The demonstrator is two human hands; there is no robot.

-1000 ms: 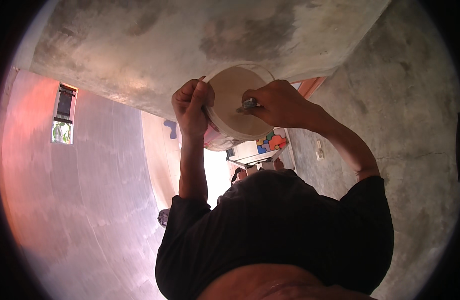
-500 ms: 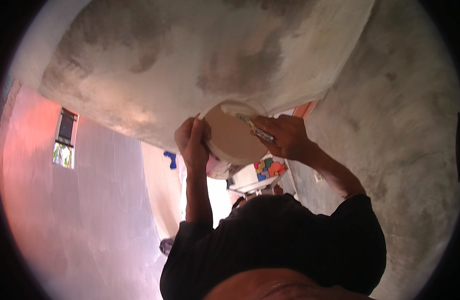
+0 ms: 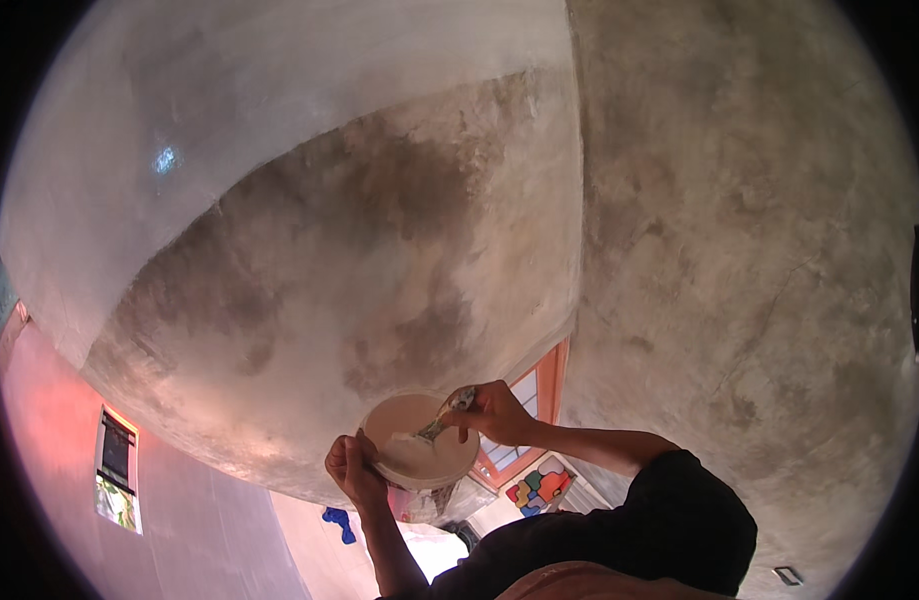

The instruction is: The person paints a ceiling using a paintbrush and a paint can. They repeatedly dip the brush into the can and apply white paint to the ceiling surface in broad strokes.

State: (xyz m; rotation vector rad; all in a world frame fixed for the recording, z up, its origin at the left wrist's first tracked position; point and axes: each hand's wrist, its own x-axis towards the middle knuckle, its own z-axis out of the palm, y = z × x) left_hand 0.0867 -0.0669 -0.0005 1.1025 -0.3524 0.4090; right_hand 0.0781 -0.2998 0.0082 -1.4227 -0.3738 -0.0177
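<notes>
A round pale bucket (image 3: 391, 418) of creamy light mixture is held up low in the centre of the view. My left hand (image 3: 354, 468) grips its left rim, fingers curled round the edge. In my right hand (image 3: 494, 415) is a flat tool (image 3: 429, 432) with a mottled handle, a brush or scraper, I cannot tell which; its end is coated in the pale mixture inside the bucket.
Patchy grey plaster (image 3: 309, 260) fills the upper view, meeting another bare wall (image 3: 719, 250) at the right. Around lie a narrow window (image 3: 117, 465), an orange-framed window (image 3: 544, 380), a blue object (image 3: 339, 522), multicoloured shapes (image 3: 539, 485) and a small wall fitting (image 3: 786, 576).
My view has tilted up, so bucket, hands and arms sit lower and more plaster shows. The tool has turned in my right hand, its coated end now pointing down-left into the bucket.
</notes>
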